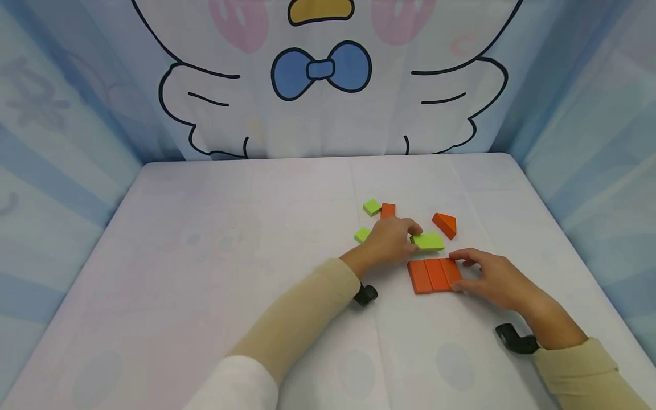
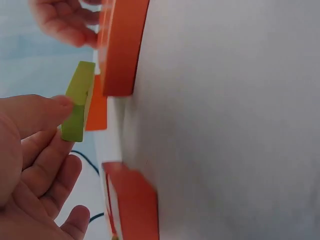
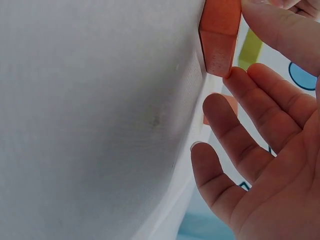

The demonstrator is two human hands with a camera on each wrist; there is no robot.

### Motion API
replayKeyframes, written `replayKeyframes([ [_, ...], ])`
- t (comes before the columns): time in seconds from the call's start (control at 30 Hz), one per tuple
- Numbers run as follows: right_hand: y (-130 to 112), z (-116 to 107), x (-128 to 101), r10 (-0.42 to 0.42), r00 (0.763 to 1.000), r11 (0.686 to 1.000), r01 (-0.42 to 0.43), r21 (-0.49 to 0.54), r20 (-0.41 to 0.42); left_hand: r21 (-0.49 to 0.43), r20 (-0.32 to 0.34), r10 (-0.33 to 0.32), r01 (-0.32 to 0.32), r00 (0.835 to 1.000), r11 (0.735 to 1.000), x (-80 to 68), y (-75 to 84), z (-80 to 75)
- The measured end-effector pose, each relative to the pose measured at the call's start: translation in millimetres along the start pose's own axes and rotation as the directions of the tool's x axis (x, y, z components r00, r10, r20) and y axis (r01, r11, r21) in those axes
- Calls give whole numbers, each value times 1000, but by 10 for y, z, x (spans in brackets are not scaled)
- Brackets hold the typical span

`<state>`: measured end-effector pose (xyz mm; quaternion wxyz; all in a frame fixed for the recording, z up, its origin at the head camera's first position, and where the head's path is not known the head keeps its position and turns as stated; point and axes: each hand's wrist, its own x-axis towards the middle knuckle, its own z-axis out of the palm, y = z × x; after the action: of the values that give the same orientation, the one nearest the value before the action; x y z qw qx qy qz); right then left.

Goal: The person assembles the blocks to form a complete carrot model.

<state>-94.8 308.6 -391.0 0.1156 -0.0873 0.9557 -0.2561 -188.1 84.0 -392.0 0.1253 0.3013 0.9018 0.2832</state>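
White cloth covers the table (image 1: 205, 256), with a cartoon bird curtain (image 1: 318, 85) behind its far edge and blue drapes at both sides.

Left hand (image 1: 390, 239): lies right of the table's centre, thumb and fingers pinching a green slab (image 1: 428, 241) by its left end. The left wrist view shows the slab (image 2: 79, 102) edge-on, held at the fingertips; whether it rests on the cloth or is lifted cannot be told. The knuckles hide the hand's underside in the head view.

Right hand (image 1: 494, 277): lies toward the near right edge, fingers nearly straight and loosely spread, tips touching the right end of an orange row (image 1: 434, 274). The row reads as three flat blocks laid side by side, touching. In the right wrist view only one orange end (image 3: 220, 35) shows, cut off by the frame top, with thumb and forefinger against it.

Loose pieces beyond the hands:
- orange wedge (image 1: 445, 224), just beyond the slab, apart from it.
- small orange block (image 1: 388, 210), touching or almost touching a green square (image 1: 371, 206); contact unclear.
- second green piece (image 1: 362, 234), partly hidden behind the left hand.

Black wrist units (image 1: 366, 294) sit below both cream sleeves; their shape is hard to make out. Both wrist views are blurred at close range and tilted sideways.
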Motion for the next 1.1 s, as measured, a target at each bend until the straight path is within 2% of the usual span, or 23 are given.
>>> replayKeyframes([
  [0.17, 19, 5, 3, -15, 1000, 1000, 15, 1, -9, 71, 24, -42, 40, 999, 997, 42, 70, 99],
  [0.37, 13, 2, 13, -15, 1000, 1000, 15, 5, -9, 139, 58, -89, 80, 994, 987, 51, 83, 116],
  [0.77, 19, -17, 4, -13, 1000, 1000, 13, 4, 1, 190, 117, -19, -3, 993, 982, 39, 75, 126],
  [1.1, -11, -27, -10, -36, 999, 999, 36, 14, 15, 204, 129, -9, -18, 992, 979, 11, 98, 126],
])
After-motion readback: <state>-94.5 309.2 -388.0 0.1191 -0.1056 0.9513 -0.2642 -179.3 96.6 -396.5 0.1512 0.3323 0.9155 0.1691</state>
